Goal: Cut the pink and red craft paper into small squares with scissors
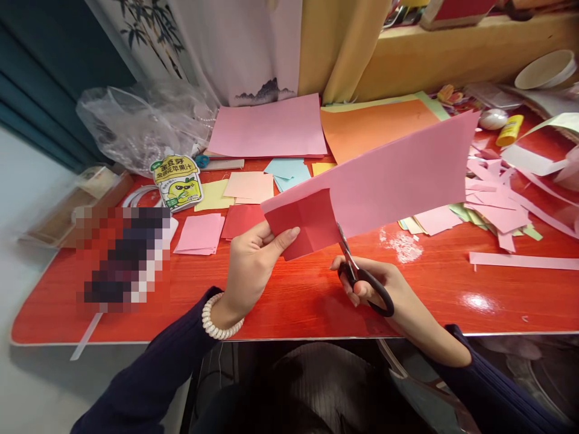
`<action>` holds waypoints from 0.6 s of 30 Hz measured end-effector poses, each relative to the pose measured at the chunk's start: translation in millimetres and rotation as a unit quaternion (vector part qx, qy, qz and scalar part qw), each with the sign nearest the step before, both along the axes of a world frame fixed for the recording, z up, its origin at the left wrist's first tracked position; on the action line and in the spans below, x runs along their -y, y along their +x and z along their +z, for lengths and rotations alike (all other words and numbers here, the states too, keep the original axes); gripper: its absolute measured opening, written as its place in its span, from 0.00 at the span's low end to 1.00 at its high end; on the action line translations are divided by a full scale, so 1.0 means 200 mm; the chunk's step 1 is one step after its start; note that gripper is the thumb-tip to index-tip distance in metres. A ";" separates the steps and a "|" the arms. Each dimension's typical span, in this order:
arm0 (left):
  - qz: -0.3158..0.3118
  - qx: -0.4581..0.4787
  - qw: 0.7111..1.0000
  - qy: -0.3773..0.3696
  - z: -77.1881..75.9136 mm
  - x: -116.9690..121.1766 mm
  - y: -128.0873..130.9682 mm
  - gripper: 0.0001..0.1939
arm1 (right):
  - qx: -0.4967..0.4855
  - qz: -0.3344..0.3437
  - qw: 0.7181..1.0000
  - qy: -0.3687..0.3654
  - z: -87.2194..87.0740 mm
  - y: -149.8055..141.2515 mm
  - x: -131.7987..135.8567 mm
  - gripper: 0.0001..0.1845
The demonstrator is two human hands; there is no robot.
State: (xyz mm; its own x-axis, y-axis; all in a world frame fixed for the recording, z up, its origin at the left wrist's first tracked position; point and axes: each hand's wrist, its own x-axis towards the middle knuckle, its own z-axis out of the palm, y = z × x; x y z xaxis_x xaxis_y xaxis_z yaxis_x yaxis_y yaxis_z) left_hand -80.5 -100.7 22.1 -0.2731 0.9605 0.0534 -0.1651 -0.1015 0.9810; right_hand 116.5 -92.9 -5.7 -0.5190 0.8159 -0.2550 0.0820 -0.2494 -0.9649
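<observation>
My left hand [256,259] pinches a small red paper [312,223] together with a long pink paper strip [398,175], the red piece lying over the strip's left end. Both are held up above the table. In my right hand [375,280] is a pair of black-handled scissors [348,256], fingers through the loops. The blades point up and meet the pink strip's lower edge, right beside the red paper's right edge. Under and behind my left hand lies another red paper [242,222], with a stack of small pink papers [199,234] to its left.
Large pink [271,129] and orange sheets [375,123] lie at the back of the red table [289,307]. Paper scraps [497,205] and a yellow glue stick [510,129] are at right. A juice pouch [178,184], clear plastic bag [140,126] and blurred-out object [129,259] are at left.
</observation>
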 end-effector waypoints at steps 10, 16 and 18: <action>-0.022 0.008 1.000 -0.001 0.00 0.00 -0.01 0.08 | -0.013 0.000 1.000 0.003 0.00 -0.02 0.01 0.18; -0.024 0.013 0.999 -0.017 -0.01 -0.01 -0.01 0.07 | -0.014 -0.008 1.000 -0.014 0.00 -0.02 0.01 0.17; -0.023 0.016 0.999 -0.020 -0.02 -0.01 -0.01 0.06 | -0.020 -0.017 0.999 -0.025 -0.01 -0.01 0.01 0.19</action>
State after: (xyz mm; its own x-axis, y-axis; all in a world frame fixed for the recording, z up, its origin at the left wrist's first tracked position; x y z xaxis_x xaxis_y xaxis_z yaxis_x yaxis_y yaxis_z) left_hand -82.5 -98.5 19.0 -0.2291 0.9734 0.0075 -0.2004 -0.0547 0.9782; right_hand 114.0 -95.5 -7.1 -0.5016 0.8199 -0.2759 0.0342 -0.2999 -0.9534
